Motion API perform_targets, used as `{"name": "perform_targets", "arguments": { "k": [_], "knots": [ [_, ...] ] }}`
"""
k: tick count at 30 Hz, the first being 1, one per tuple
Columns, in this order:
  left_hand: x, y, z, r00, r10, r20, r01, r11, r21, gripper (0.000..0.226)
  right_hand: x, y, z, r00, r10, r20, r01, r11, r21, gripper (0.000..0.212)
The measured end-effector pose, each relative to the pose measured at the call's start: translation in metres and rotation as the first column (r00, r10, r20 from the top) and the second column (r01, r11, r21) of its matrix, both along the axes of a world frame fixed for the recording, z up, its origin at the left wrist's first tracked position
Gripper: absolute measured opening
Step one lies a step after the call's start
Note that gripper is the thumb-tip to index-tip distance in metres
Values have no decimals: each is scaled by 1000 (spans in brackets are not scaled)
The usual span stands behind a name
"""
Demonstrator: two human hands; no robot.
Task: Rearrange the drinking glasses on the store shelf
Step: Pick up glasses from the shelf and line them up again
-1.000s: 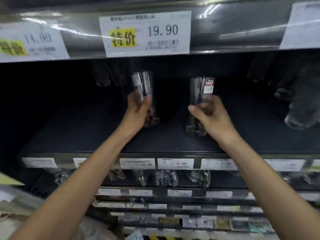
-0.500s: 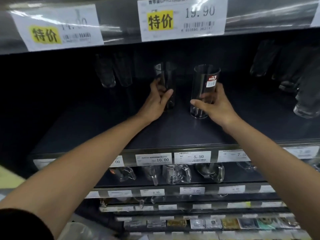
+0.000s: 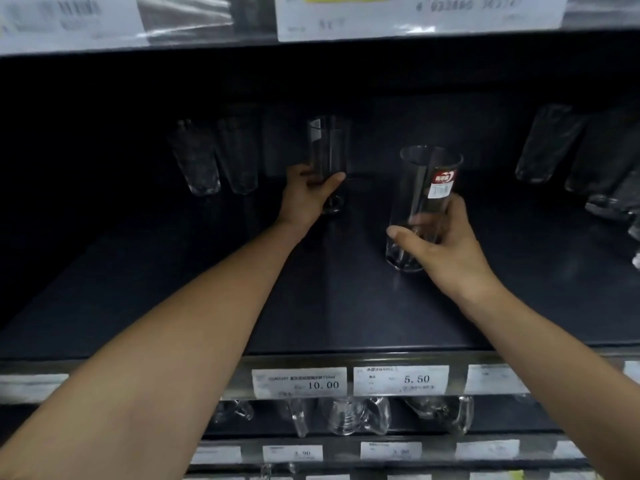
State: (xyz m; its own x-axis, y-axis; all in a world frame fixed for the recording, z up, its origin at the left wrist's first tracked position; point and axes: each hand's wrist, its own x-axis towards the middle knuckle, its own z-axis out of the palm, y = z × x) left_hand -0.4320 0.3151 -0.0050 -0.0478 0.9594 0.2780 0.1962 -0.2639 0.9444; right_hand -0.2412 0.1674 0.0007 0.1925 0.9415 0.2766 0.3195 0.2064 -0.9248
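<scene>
Two tall clear drinking glasses are in my hands over the dark shelf (image 3: 311, 306). My left hand (image 3: 306, 199) grips one glass (image 3: 329, 150) deep on the shelf, close to two more glasses (image 3: 214, 161) standing at the back left. My right hand (image 3: 446, 240) grips a glass with a red and white label (image 3: 424, 195) nearer the front; its base is at the shelf surface, slightly tilted. Fingers wrap the lower half of each glass.
Several dark glasses (image 3: 568, 150) stand at the back right of the same shelf. Price tags (image 3: 400, 379) line the shelf's front edge. Glass mugs (image 3: 349, 415) sit on the shelf below. The upper shelf edge with price labels (image 3: 415, 15) hangs overhead.
My left hand has carried its glass farther back and left, toward the two back glasses. My right hand's glass has come nearer the front. The view has dropped closer to the shelf.
</scene>
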Motion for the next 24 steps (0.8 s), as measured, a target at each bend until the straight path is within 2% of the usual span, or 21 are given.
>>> {"name": "perform_targets", "arguments": {
  "k": [3,7,14,24],
  "knots": [
    [6,14,3,999,23,32,-22,1000,-20,53,0,0,-2,1000,-2,-10,2,1000,12,61],
    [11,33,3,997,77,-28,-76,997,15,49,-1,-1,-2,1000,9,-11,-9,1000,14,56],
    [15,56,3,990,128,-66,-127,992,17,62,1,-4,-4,1000,2,7,-3,1000,20,51],
    [18,74,2,982,157,-103,-155,988,27,68,1,-3,-2,999,2,49,-3,1000,26,46]
  ]
}}
